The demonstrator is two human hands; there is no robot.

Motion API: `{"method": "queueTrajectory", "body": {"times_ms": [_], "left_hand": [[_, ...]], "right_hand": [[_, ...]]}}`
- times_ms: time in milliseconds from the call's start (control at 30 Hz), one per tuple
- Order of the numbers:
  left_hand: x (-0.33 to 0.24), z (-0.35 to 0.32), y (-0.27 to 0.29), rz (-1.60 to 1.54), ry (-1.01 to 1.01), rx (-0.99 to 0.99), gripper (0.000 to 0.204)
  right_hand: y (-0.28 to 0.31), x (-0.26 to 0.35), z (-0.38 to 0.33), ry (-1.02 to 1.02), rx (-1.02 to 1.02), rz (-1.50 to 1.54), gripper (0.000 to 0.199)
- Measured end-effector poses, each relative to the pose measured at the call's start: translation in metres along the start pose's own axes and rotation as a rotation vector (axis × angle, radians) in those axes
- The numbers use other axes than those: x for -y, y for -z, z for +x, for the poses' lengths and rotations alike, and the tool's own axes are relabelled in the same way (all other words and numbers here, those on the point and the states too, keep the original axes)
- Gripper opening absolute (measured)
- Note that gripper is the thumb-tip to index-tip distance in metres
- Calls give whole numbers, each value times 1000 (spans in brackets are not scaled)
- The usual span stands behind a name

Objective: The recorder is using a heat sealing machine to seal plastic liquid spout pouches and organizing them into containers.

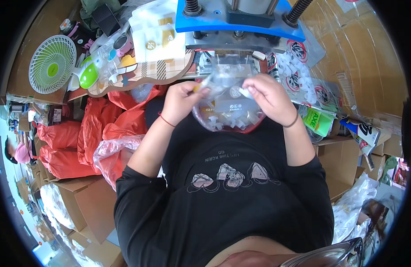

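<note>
My left hand [184, 99] pinches a small yellow-and-white piece [202, 84], blurred, at the left edge of a clear plastic pouch [234, 73]. A small white plastic piece [246, 93] sits between the thumb and fingers of my right hand [273, 99], over the pouch's right side. Under both hands, in my lap, is a round basin with a red rim [249, 129]. It holds clear printed pouches and several small white plastic pieces [223, 121]. Whether the pouch touches either hand I cannot tell.
Ahead stands a press with a blue plate [241, 26] and springs. More white pieces [298, 73] lie in a heap to the right. A small green-and-white fan [53, 69] and a stack of pouches [154, 38] are at the left. Red bags [63, 151] and cardboard boxes [96, 204] flank me.
</note>
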State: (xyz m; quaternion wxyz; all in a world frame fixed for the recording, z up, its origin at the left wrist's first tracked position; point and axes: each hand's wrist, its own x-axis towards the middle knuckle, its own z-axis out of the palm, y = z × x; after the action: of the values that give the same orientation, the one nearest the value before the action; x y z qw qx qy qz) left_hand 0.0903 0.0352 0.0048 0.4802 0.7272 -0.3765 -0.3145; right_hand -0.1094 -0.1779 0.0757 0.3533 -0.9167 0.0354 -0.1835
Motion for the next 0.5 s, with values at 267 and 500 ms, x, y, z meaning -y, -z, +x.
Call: {"method": "queueTrajectory", "body": {"times_ms": [267,500], "left_hand": [[-15,0,-59,-453,79,186,19],[-19,-2,-87,-871,307,514,25]], "right_hand": [[10,5,19,-25,-24,-8,14],[37,-27,5,-97,142,-156,18]]}}
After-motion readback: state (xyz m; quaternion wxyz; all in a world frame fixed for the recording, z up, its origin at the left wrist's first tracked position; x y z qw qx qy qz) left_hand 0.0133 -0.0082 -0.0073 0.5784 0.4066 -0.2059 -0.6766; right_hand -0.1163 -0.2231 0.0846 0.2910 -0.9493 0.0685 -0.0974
